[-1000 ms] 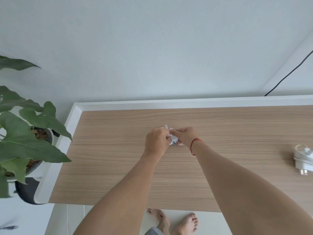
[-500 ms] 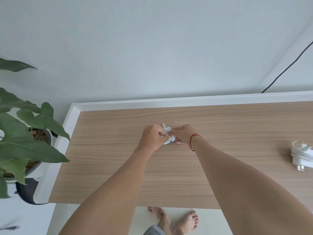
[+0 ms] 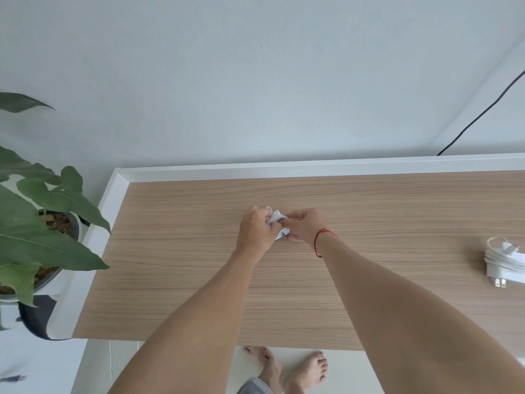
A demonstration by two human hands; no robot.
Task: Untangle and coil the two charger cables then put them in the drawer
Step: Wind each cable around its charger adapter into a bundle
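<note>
A white charger with its cable wound round it [image 3: 279, 224] sits between both hands above the middle of the wooden desk [image 3: 176, 251]. My left hand [image 3: 257, 230] grips the bundle from the left with curled fingers. My right hand [image 3: 305, 226], with a red string on the wrist, pinches it from the right. Most of the bundle is hidden by the fingers; a small cable loop sticks out at the top. A second white charger with its cable coiled round it [image 3: 504, 261] lies on the desk at the far right, plug prongs pointing toward me.
A potted plant [image 3: 37, 223] with large green leaves stands left of the desk. A white raised rim [image 3: 284, 169] runs along the desk's back and left sides. A black wire [image 3: 483, 112] hangs on the wall at the right. Bare feet show below the front edge.
Both hands have stayed together on the bundle and shifted slightly; the fingers have turned round the wound cable. The coiled charger at the right has not moved.
</note>
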